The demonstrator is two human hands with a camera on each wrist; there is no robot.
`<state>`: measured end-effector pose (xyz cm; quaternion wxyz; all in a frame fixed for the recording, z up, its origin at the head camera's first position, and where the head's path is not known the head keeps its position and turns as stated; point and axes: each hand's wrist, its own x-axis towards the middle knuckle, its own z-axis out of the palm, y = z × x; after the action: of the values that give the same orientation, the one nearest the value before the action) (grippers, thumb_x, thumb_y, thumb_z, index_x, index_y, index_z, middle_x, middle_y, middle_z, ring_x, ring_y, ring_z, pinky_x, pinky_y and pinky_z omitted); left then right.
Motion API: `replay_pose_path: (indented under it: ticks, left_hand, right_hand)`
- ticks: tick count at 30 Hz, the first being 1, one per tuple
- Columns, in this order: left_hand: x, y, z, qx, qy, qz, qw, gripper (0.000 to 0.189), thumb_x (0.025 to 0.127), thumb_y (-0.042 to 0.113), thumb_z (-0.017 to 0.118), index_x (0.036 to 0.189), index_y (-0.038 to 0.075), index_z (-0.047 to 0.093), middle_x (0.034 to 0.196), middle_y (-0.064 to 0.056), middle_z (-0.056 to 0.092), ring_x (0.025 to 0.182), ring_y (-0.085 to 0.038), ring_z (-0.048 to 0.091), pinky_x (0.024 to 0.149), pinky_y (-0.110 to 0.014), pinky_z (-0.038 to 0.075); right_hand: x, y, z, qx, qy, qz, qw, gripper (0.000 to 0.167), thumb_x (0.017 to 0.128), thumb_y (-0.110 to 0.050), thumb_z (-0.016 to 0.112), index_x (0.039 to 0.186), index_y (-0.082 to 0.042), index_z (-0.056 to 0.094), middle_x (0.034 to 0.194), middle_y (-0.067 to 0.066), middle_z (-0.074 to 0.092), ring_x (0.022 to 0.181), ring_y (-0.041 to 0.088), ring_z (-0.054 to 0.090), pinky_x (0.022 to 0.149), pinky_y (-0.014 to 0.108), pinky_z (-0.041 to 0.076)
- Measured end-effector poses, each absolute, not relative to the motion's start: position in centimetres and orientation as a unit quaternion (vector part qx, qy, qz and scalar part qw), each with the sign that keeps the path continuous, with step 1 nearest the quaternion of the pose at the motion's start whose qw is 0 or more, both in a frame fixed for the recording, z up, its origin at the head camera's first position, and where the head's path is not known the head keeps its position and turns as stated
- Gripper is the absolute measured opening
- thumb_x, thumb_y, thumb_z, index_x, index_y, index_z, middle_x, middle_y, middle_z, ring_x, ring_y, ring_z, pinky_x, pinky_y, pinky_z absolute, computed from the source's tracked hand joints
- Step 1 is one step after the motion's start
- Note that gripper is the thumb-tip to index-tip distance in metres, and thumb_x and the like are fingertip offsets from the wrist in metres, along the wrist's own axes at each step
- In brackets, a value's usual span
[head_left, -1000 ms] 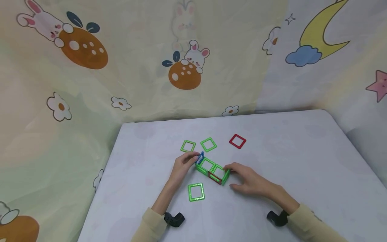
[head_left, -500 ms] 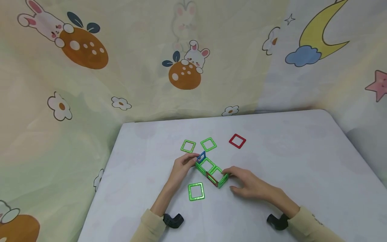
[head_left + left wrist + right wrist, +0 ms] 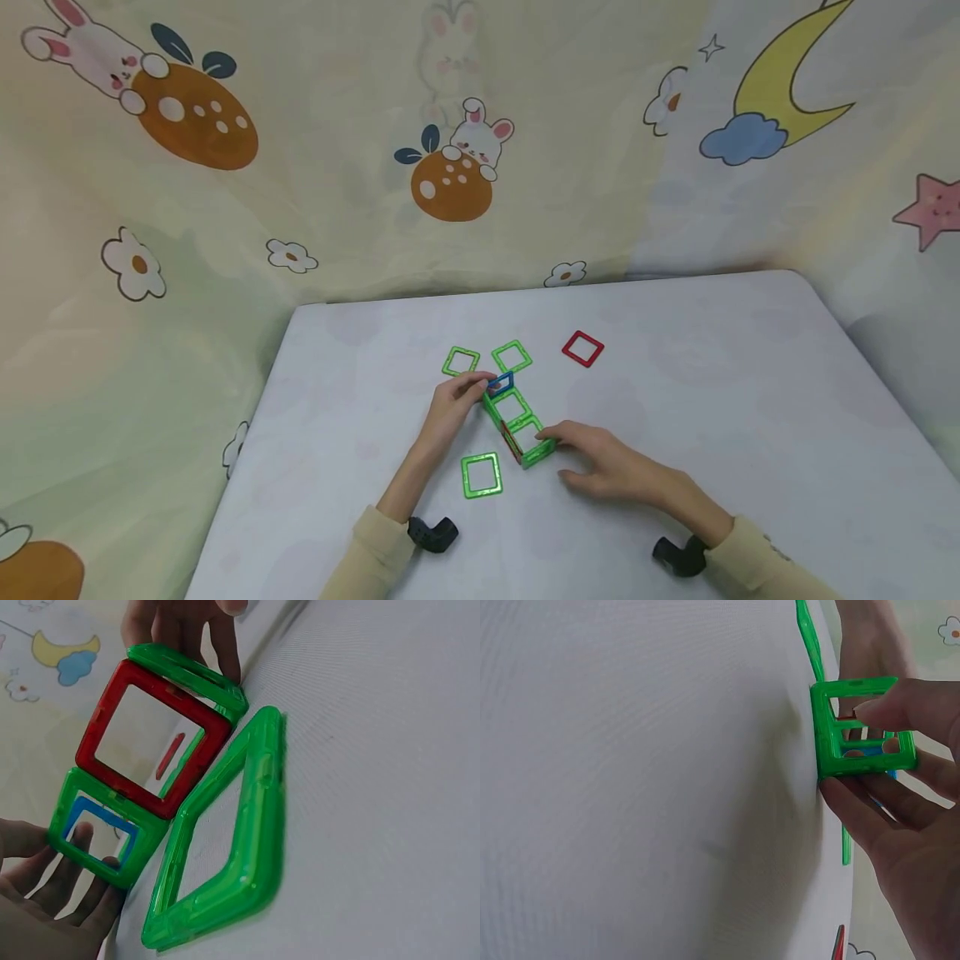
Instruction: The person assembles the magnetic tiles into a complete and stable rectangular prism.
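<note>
Square magnetic tiles, joined together, form a low open box in mid-table. Two green tiles (image 3: 519,427) lie flat as its base. Along the near side stand a green tile (image 3: 144,851) and a red tile (image 3: 176,697). A blue tile (image 3: 105,811) stands at the far end and a green tile (image 3: 825,735) at the near right end. My left hand (image 3: 453,406) holds the far corner by the blue tile, its thumb touching the green side tile. My right hand (image 3: 615,467) grips the green end tile, thumb across its face and fingers along its edges.
One loose green tile (image 3: 483,493) lies just in front of the box. Behind it are two more green tiles (image 3: 461,350), and a red tile (image 3: 570,340) lies farther right. The white table (image 3: 720,375) reaches back to a printed cloth (image 3: 570,192).
The tile box has turned clockwise, its right end swinging toward me and to the left. My right hand has moved along with it; my left hand stays at the far corner.
</note>
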<state>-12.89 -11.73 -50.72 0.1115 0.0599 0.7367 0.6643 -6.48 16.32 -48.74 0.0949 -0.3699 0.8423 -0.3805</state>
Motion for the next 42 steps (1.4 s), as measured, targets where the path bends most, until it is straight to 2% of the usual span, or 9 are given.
replay_pose_path:
  ticks: [8,19,27,33,42]
  left_hand:
    - [-13.5,-11.3,-50.7,0.055,0.743,0.656,0.119,0.030,0.107,0.031,0.057,0.127,0.013,0.071,0.127,-0.003,0.072,0.124,-0.018,0.065,0.112,-0.038,0.047]
    - [-13.7,-10.9,-50.9,0.059,0.734,0.667,0.117,0.032,0.107,0.030,0.058,0.126,0.007,0.071,0.124,-0.011,0.073,0.123,-0.024,0.066,0.111,-0.040,0.049]
    - [-13.7,-10.9,-50.9,0.052,0.750,0.650,0.112,0.031,0.106,0.033,0.059,0.124,0.012,0.073,0.128,-0.004,0.071,0.127,-0.018,0.062,0.114,-0.043,0.046]
    - [-13.7,-10.8,-51.0,0.056,0.733,0.668,0.116,0.030,0.105,0.030,0.061,0.123,0.008,0.072,0.120,-0.009,0.075,0.123,-0.021,0.065,0.112,-0.042,0.048]
    - [-13.6,-10.8,-50.9,0.054,0.740,0.660,0.116,0.031,0.104,0.031,0.061,0.124,0.009,0.071,0.123,-0.009,0.074,0.126,-0.021,0.063,0.114,-0.046,0.045]
  right_hand:
    - [-6.2,15.6,-48.7,-0.368,0.839,-0.382,0.120,0.054,0.088,-0.004,0.078,0.138,-0.005,0.058,0.131,0.005,0.066,0.114,0.020,0.065,0.099,0.037,0.057]
    - [-5.9,14.2,-48.4,-0.373,0.823,-0.399,0.159,0.054,0.090,-0.003,0.076,0.140,-0.006,0.056,0.135,0.004,0.064,0.116,0.019,0.065,0.100,0.034,0.057]
    - [-5.8,13.8,-48.5,-0.365,0.827,-0.394,0.166,0.054,0.090,-0.004,0.076,0.140,-0.010,0.056,0.135,0.001,0.064,0.116,0.016,0.065,0.100,0.032,0.056]
    - [-6.0,14.1,-48.3,-0.376,0.827,-0.396,0.137,0.052,0.090,-0.004,0.076,0.138,-0.005,0.056,0.133,0.006,0.066,0.115,0.019,0.067,0.098,0.035,0.058]
    - [-7.7,15.1,-47.7,-0.357,0.843,-0.395,0.078,0.052,0.087,-0.003,0.080,0.134,-0.002,0.059,0.127,0.009,0.069,0.115,0.025,0.067,0.095,0.038,0.059]
